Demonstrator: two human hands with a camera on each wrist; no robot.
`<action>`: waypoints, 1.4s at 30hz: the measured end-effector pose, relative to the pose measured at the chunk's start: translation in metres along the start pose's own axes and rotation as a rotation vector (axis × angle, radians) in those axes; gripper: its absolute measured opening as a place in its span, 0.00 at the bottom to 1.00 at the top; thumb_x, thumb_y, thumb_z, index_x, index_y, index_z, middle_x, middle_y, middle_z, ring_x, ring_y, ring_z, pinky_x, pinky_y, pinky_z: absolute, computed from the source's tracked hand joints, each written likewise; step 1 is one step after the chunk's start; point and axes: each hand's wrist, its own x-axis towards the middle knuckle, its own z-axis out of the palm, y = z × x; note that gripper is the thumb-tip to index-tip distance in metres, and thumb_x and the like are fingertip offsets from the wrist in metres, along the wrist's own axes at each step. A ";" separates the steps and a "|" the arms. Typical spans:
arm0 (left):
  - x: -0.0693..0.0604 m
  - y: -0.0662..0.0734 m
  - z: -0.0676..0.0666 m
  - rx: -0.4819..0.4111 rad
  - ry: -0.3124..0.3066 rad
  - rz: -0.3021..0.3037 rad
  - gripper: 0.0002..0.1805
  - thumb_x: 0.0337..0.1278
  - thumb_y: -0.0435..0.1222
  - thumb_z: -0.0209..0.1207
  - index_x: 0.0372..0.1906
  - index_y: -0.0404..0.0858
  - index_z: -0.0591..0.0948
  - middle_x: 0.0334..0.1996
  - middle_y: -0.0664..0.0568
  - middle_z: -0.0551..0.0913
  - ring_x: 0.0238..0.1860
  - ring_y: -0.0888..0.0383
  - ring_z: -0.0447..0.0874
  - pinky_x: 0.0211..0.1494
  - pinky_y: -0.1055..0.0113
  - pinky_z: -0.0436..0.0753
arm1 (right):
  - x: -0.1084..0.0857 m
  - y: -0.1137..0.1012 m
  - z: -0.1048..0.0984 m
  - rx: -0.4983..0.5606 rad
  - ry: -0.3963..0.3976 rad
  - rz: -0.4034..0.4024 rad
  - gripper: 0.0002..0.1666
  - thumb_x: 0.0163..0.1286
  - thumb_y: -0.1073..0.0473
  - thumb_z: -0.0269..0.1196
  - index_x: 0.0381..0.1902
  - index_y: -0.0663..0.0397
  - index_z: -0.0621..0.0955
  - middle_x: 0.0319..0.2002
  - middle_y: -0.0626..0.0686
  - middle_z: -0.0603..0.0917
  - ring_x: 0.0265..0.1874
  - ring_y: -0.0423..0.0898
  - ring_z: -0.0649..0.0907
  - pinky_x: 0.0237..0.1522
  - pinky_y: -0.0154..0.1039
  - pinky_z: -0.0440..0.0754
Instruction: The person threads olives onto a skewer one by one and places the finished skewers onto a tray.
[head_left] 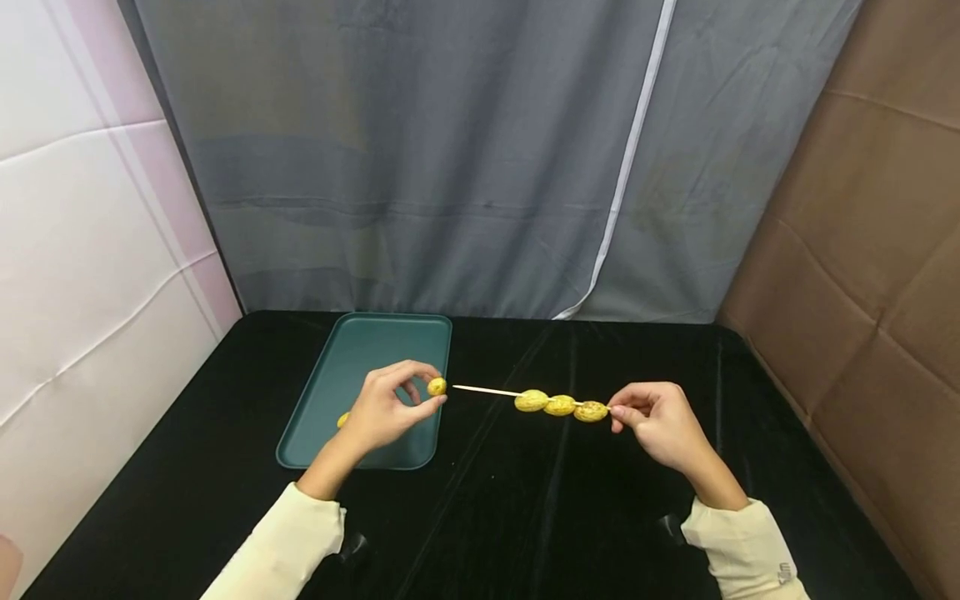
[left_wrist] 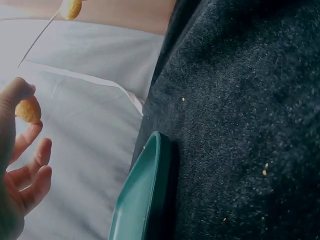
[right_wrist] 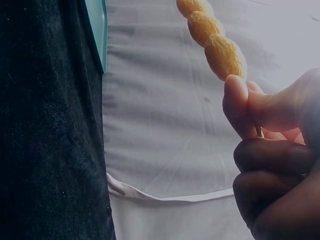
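Skewer [head_left: 483, 389] with yellow pieces [head_left: 559, 407] in right hand [head_left: 662, 423]

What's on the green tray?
A yellow piece peeks out on the tray, partly covered by the left hand; anything else behind that hand is hidden.

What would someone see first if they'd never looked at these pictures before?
Probably the thin skewer with three yellow pieces on it, held by the right hand above the black table. Just off its bare tip, the left hand pinches another yellow piece. The green tray lies to the left.
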 end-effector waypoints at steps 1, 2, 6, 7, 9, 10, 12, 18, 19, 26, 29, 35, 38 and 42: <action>0.000 0.000 0.000 0.015 -0.005 0.010 0.16 0.44 0.31 0.74 0.41 0.44 0.85 0.32 0.58 0.84 0.21 0.65 0.76 0.22 0.71 0.74 | 0.000 0.000 0.000 0.001 -0.003 0.002 0.08 0.61 0.77 0.64 0.27 0.63 0.84 0.18 0.49 0.82 0.15 0.38 0.74 0.14 0.33 0.65; 0.000 0.000 0.001 0.029 -0.009 0.019 0.16 0.43 0.32 0.75 0.41 0.45 0.85 0.31 0.59 0.83 0.20 0.66 0.76 0.23 0.73 0.74 | 0.000 0.000 0.001 0.001 -0.005 0.003 0.07 0.61 0.77 0.64 0.27 0.64 0.84 0.18 0.49 0.82 0.15 0.38 0.74 0.14 0.33 0.65; 0.000 0.003 0.002 0.091 -0.019 0.042 0.15 0.43 0.36 0.75 0.40 0.46 0.85 0.30 0.61 0.82 0.20 0.68 0.74 0.23 0.76 0.72 | -0.001 0.001 0.001 -0.011 -0.006 0.007 0.08 0.62 0.77 0.64 0.27 0.64 0.84 0.18 0.48 0.82 0.14 0.37 0.73 0.14 0.32 0.65; 0.000 0.003 0.002 0.103 -0.022 0.044 0.15 0.43 0.37 0.75 0.40 0.46 0.85 0.30 0.61 0.81 0.20 0.68 0.74 0.22 0.76 0.71 | -0.002 0.001 0.001 -0.015 -0.006 0.008 0.08 0.62 0.77 0.64 0.27 0.63 0.84 0.18 0.48 0.81 0.14 0.37 0.73 0.14 0.32 0.64; 0.000 0.005 0.002 0.123 -0.029 0.042 0.15 0.43 0.38 0.75 0.40 0.45 0.85 0.29 0.61 0.82 0.19 0.69 0.74 0.21 0.75 0.71 | -0.002 0.002 0.000 -0.019 -0.007 0.008 0.09 0.62 0.77 0.64 0.26 0.61 0.84 0.18 0.48 0.81 0.14 0.37 0.72 0.14 0.32 0.64; 0.000 0.006 0.002 0.132 -0.034 0.037 0.16 0.43 0.38 0.75 0.40 0.45 0.85 0.29 0.61 0.82 0.19 0.69 0.74 0.21 0.75 0.71 | -0.002 0.002 0.000 -0.019 -0.009 0.009 0.09 0.62 0.77 0.64 0.26 0.61 0.84 0.18 0.48 0.81 0.14 0.37 0.72 0.14 0.32 0.64; 0.000 0.008 0.001 0.152 -0.044 0.028 0.16 0.41 0.40 0.75 0.39 0.44 0.84 0.28 0.61 0.82 0.19 0.69 0.74 0.20 0.74 0.71 | -0.002 0.002 0.000 -0.019 -0.010 0.010 0.10 0.62 0.77 0.63 0.26 0.60 0.84 0.18 0.47 0.81 0.14 0.37 0.71 0.14 0.32 0.65; 0.000 0.009 0.001 0.190 -0.060 0.042 0.13 0.42 0.42 0.74 0.35 0.49 0.84 0.26 0.65 0.82 0.19 0.72 0.72 0.19 0.76 0.69 | -0.003 0.003 0.001 -0.032 -0.018 0.010 0.09 0.62 0.77 0.63 0.27 0.61 0.84 0.18 0.47 0.81 0.15 0.37 0.72 0.14 0.33 0.66; 0.000 0.009 0.001 0.191 -0.058 0.051 0.12 0.42 0.42 0.74 0.35 0.50 0.84 0.26 0.65 0.82 0.19 0.72 0.72 0.19 0.76 0.69 | -0.003 0.003 0.001 -0.036 -0.020 0.013 0.09 0.62 0.77 0.63 0.27 0.61 0.84 0.18 0.47 0.81 0.15 0.37 0.72 0.14 0.32 0.66; -0.001 0.008 0.001 0.167 -0.043 0.084 0.11 0.43 0.40 0.72 0.36 0.50 0.86 0.27 0.65 0.79 0.18 0.69 0.72 0.21 0.77 0.69 | -0.003 0.001 0.001 -0.052 -0.025 0.023 0.08 0.62 0.76 0.64 0.27 0.63 0.85 0.18 0.47 0.81 0.15 0.37 0.73 0.15 0.32 0.66; -0.001 0.008 0.002 0.105 -0.056 0.100 0.12 0.45 0.37 0.72 0.38 0.48 0.86 0.29 0.63 0.80 0.19 0.67 0.73 0.22 0.75 0.72 | -0.004 0.001 0.001 -0.048 -0.029 0.013 0.07 0.62 0.76 0.64 0.27 0.64 0.85 0.18 0.47 0.81 0.15 0.37 0.73 0.15 0.33 0.66; -0.001 0.009 0.003 -0.047 -0.038 0.077 0.17 0.41 0.30 0.75 0.41 0.41 0.86 0.31 0.57 0.83 0.21 0.64 0.75 0.21 0.70 0.74 | -0.004 0.002 0.001 -0.052 -0.027 0.006 0.08 0.61 0.76 0.64 0.26 0.62 0.85 0.17 0.47 0.81 0.15 0.37 0.73 0.15 0.33 0.66; -0.002 0.011 0.004 -0.132 -0.032 0.011 0.18 0.39 0.27 0.76 0.41 0.38 0.86 0.31 0.54 0.84 0.22 0.61 0.76 0.18 0.71 0.72 | -0.004 0.001 0.001 -0.042 -0.031 0.013 0.08 0.62 0.76 0.64 0.27 0.61 0.85 0.17 0.47 0.81 0.15 0.37 0.73 0.15 0.33 0.66; -0.005 0.014 0.006 -0.375 -0.042 -0.148 0.16 0.43 0.21 0.72 0.42 0.31 0.84 0.32 0.52 0.85 0.23 0.61 0.78 0.17 0.73 0.71 | -0.005 0.002 0.002 0.008 -0.044 0.019 0.07 0.62 0.76 0.64 0.28 0.63 0.85 0.18 0.49 0.82 0.15 0.37 0.73 0.15 0.33 0.65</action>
